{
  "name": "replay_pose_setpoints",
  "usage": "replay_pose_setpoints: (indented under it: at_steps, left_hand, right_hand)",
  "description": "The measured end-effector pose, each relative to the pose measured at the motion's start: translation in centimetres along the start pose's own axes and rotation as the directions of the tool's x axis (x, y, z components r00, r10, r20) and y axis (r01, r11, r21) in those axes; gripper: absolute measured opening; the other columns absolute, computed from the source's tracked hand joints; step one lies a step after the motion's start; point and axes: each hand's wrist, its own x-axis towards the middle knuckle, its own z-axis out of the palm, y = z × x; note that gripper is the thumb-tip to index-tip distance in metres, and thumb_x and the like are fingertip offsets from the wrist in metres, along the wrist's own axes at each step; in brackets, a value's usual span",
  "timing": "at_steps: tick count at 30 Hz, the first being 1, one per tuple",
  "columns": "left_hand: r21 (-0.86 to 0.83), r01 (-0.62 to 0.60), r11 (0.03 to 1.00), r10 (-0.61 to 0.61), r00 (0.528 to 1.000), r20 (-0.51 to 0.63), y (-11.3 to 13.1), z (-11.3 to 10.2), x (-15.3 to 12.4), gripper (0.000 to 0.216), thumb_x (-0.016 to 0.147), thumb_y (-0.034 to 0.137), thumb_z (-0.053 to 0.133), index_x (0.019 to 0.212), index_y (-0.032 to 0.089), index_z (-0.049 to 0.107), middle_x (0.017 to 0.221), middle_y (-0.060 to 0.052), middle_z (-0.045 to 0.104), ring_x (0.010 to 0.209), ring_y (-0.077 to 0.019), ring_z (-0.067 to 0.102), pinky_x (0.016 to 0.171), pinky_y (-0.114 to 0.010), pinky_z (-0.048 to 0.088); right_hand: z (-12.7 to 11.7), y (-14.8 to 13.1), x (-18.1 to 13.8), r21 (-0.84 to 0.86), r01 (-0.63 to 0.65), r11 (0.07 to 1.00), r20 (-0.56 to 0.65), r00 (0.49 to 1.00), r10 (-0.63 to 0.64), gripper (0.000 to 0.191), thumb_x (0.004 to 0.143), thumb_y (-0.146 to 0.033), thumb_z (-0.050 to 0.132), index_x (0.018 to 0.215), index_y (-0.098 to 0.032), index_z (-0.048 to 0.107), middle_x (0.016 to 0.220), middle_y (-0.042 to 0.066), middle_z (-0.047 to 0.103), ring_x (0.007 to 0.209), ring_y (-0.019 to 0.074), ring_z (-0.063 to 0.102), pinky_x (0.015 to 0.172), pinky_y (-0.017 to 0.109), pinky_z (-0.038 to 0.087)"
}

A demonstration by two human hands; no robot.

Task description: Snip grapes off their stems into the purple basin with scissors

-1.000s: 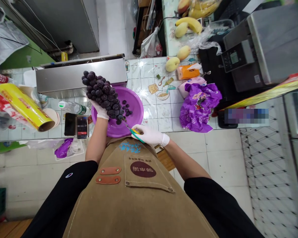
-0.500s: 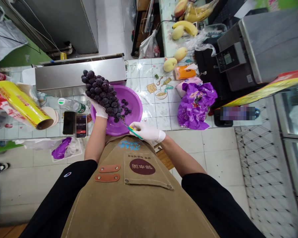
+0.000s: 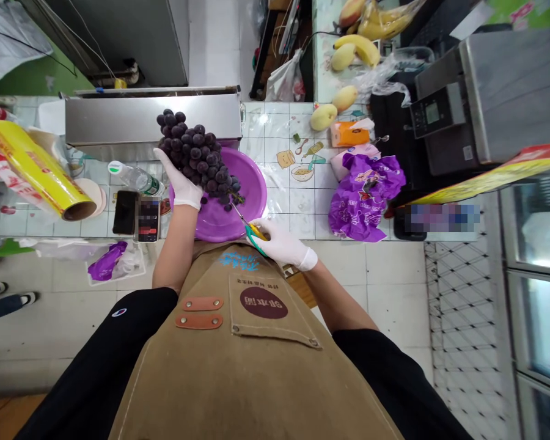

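Observation:
In a white glove, my left hand [image 3: 183, 185] supports a large bunch of dark purple grapes [image 3: 195, 150] from beneath and the side, its thumb sticking out on the left. The bunch is tilted over a purple basin [image 3: 256, 183], its lower end near the basin's middle. My right hand [image 3: 282, 244], also gloved in white, is closed around the teal and yellow handles of a pair of scissors [image 3: 255, 237]. The blades point up and left to the stem at the bunch's lower end. Whether they touch it, I cannot tell. The bunch hides part of the basin.
Behind the basin stands a long metal box [image 3: 119, 119]. To the left lie a water bottle [image 3: 135, 178], two phones [image 3: 147, 218] and a yellow roll [image 3: 41, 171]. A purple bag [image 3: 362, 198], tissue pack [image 3: 351, 133], melons [image 3: 323, 117] and a scale [image 3: 440, 116] are on the right.
My left hand has turned the bunch, and its thumb now stands away from the grapes. The scissors' handles show farther apart. Loose grapes seen in the basin before are now mostly hidden.

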Motion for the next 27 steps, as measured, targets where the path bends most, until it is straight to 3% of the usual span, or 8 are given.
replay_pose_setpoints:
  at_steps: [5, 12, 20, 27]
  left_hand:
    - [-0.027, -0.012, 1.0, 0.012, 1.0, -0.007, 0.3, 0.6, -0.6, 0.089, 0.106, 0.08, 0.005, 0.167, 0.027, 0.044, 0.158, -0.001, 0.065, 0.148, -0.0238, 0.06, 0.131, -0.055, 0.046]
    - [0.011, 0.001, 1.0, 0.0, 0.999, -0.045, -0.1, 0.3, -1.1, 0.088, 0.105, 0.082, 0.011, 0.168, 0.031, 0.044, 0.174, -0.003, 0.049, 0.158, -0.0243, 0.053, 0.127, -0.042, 0.052]
    - [0.041, -0.002, 0.999, 0.002, 1.0, -0.007, -0.5, 0.6, -1.8, 0.088, 0.104, 0.082, 0.01, 0.167, 0.034, 0.049, 0.164, -0.003, 0.061, 0.157, -0.0253, 0.054, 0.135, -0.048, 0.039]
    - [0.004, 0.011, 1.0, -0.011, 1.0, -0.02, -0.7, 0.2, -1.9, 0.086, 0.105, 0.08, 0.01, 0.172, 0.035, 0.041, 0.169, -0.001, 0.056, 0.158, -0.0256, 0.053, 0.131, -0.048, 0.047]
  right_hand:
    - [-0.4, -0.5, -0.1, 0.019, 0.011, 1.0, -0.027, 1.0, -0.01, 0.035, 0.094, -0.046, 0.071, 0.117, -0.02, 0.071, 0.106, 0.008, 0.077, 0.099, 0.0257, 0.066, 0.091, 0.038, 0.055]
    - [-0.8, -0.3, 1.3, -0.044, 0.028, 0.999, -0.001, 1.0, -0.028, 0.033, 0.096, -0.049, 0.067, 0.112, -0.021, 0.073, 0.102, 0.005, 0.078, 0.093, 0.0236, 0.068, 0.088, 0.036, 0.057]
    - [-0.9, 0.1, 2.4, -0.115, 0.029, 0.993, 0.021, 0.999, -0.027, 0.029, 0.098, -0.045, 0.061, 0.107, -0.019, 0.072, 0.094, 0.004, 0.076, 0.083, 0.0198, 0.064, 0.08, 0.033, 0.052]
    - [-0.3, -0.1, 2.6, -0.195, -0.001, 0.981, 0.011, 1.0, 0.003, 0.024, 0.097, -0.04, 0.059, 0.102, -0.019, 0.069, 0.091, 0.002, 0.074, 0.08, 0.0181, 0.061, 0.076, 0.03, 0.047]
